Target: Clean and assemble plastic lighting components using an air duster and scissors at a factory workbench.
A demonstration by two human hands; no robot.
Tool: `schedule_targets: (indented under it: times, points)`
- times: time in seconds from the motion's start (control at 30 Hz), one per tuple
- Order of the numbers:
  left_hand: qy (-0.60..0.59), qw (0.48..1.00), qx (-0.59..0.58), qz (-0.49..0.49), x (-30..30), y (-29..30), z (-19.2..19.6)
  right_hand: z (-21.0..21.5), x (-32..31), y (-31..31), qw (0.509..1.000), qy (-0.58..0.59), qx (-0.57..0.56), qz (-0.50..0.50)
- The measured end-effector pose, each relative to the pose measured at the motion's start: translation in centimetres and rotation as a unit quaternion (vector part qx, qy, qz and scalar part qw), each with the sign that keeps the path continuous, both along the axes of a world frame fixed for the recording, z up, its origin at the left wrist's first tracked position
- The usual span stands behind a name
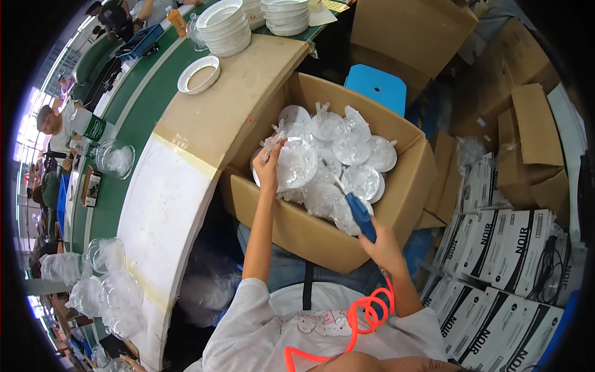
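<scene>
Bagged round things (352,149) sit inside one brown box (310,240): more than ten, too jumbled to count exactly. The left fingers (272,155) are nearly closed and pinch one clear bag (271,142), with most things just right of them. The right fingers (374,242) curl around one blue air gun (359,214) with one red hose (391,291).

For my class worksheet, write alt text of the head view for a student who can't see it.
A person's left hand pinches clear plastic over an open box of bagged round pieces; the right hand holds a blue tool. An orange hose coils below.
</scene>
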State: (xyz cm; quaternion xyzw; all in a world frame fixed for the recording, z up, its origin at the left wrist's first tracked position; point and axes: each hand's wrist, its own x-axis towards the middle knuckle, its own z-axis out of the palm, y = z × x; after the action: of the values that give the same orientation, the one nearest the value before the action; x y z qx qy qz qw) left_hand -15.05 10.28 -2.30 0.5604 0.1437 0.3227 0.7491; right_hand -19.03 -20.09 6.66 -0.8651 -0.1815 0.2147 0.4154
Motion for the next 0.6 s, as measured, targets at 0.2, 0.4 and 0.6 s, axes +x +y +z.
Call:
schedule_targets:
  times: [0.2, 0.4, 0.6]
  points:
    - [0.055, 0.995, 0.085, 0.020, -0.3, 0.7, 0.2, -0.5, -1.2, -0.4, 0.998, 0.054, 0.027, 0.000]
    - [0.031, 0.949, 0.312, 0.038, 0.7, -0.4, -0.8, -1.4, -1.9, 1.2, 0.995, 0.057, 0.065, 0.050]
    - [0.034, 0.924, 0.379, 0.040, 0.8, -1.0, -0.2, -1.5, -1.2, 1.2, 0.996, 0.053, 0.042, 0.057]
